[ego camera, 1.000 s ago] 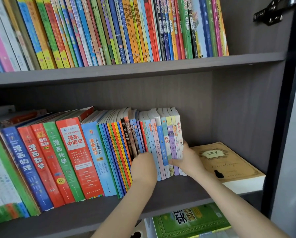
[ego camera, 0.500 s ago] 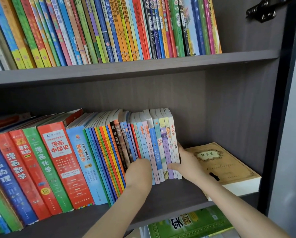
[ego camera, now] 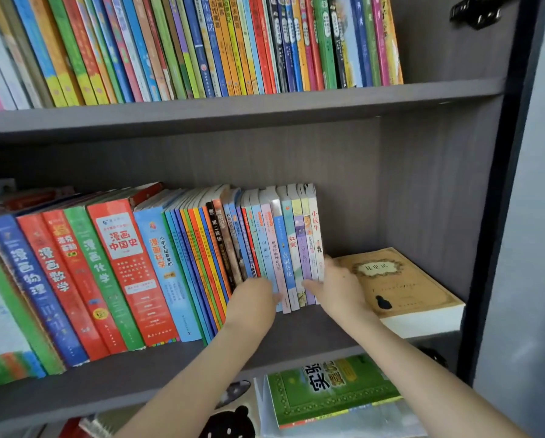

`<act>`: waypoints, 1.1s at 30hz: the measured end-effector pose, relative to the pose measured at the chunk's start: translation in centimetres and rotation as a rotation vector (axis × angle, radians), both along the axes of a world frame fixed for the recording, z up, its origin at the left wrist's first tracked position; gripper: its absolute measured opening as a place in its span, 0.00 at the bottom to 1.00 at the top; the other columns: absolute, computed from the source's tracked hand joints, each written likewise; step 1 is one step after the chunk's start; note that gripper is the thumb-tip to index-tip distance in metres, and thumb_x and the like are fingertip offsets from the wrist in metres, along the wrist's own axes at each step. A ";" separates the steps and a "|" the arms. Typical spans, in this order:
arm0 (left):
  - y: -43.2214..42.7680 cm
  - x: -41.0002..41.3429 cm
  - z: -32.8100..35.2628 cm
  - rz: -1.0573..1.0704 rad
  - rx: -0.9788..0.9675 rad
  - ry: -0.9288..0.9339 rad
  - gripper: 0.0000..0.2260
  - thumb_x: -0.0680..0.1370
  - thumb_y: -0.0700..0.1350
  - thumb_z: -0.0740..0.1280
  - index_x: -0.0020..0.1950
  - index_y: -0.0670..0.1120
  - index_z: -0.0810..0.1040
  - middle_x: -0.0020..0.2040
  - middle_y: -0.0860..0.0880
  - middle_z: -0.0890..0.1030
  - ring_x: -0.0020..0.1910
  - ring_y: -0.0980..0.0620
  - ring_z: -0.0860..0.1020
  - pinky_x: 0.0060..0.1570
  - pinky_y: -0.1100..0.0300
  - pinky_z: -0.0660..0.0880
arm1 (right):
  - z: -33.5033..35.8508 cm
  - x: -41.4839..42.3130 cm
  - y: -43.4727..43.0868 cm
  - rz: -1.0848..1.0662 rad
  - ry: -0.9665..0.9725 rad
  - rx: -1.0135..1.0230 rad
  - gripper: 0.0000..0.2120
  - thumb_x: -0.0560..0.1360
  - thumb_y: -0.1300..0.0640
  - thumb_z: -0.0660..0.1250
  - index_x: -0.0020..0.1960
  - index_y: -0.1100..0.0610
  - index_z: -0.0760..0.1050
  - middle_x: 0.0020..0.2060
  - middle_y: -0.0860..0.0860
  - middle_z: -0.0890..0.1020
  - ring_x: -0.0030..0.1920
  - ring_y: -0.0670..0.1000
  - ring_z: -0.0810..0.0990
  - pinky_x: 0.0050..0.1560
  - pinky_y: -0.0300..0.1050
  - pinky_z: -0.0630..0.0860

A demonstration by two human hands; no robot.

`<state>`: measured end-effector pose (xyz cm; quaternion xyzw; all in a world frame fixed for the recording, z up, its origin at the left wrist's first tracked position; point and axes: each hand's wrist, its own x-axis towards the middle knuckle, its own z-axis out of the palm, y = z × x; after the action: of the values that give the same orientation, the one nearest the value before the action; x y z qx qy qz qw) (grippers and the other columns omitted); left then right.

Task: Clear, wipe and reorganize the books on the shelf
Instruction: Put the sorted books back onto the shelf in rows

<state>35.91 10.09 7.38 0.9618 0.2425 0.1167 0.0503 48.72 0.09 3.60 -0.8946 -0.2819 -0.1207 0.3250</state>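
A row of thin upright books (ego camera: 283,241) stands on the middle shelf (ego camera: 138,374), leaning slightly left against thick comic-science volumes (ego camera: 119,263). My left hand (ego camera: 255,298) presses on the lower spines of the thin books; its fingers are foreshortened and mostly hidden. My right hand (ego camera: 334,286) rests at the right end of the row, with the thumb across the last spines and the fingers along the side of the end book. A tan book (ego camera: 397,279) lies flat just right of that hand.
The upper shelf holds a tight row of colourful books (ego camera: 201,42). A green book (ego camera: 328,387) lies flat on the shelf below. The dark side panel (ego camera: 486,216) closes the right end, and a black hinge (ego camera: 476,11) sits at the top right.
Both hands have stayed on the thin books. The row has closed up leftward and stands tighter. The camera has shifted a little.
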 end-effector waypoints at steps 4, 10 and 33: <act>-0.1 -1.4 0.0 -0.006 0.005 -0.032 0.15 0.82 0.49 0.59 0.42 0.41 0.75 0.34 0.48 0.74 0.39 0.49 0.77 0.40 0.59 0.76 | 0.6 -1.5 0.3 -0.016 -0.042 0.035 0.35 0.69 0.37 0.70 0.67 0.52 0.61 0.59 0.48 0.79 0.51 0.51 0.82 0.38 0.42 0.76; 0.4 -3.0 0.0 -0.006 -0.036 -0.144 0.20 0.82 0.48 0.60 0.30 0.48 0.63 0.29 0.52 0.66 0.29 0.55 0.68 0.31 0.65 0.66 | 0.5 -2.9 2.4 -0.144 -0.002 0.055 0.45 0.66 0.35 0.72 0.69 0.56 0.53 0.59 0.52 0.76 0.49 0.51 0.81 0.38 0.42 0.76; 3.0 -6.5 -0.4 -0.260 -0.133 -0.323 0.17 0.79 0.45 0.63 0.31 0.41 0.71 0.29 0.45 0.73 0.30 0.49 0.73 0.37 0.57 0.74 | 1.1 -12.2 -7.0 -0.121 -0.105 -0.050 0.24 0.78 0.49 0.64 0.72 0.51 0.67 0.64 0.48 0.76 0.60 0.50 0.78 0.56 0.44 0.74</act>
<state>29.39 13.10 7.03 0.9483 0.1126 0.2456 0.1666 36.50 -6.87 4.71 -0.9103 -0.2470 -0.1797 0.2795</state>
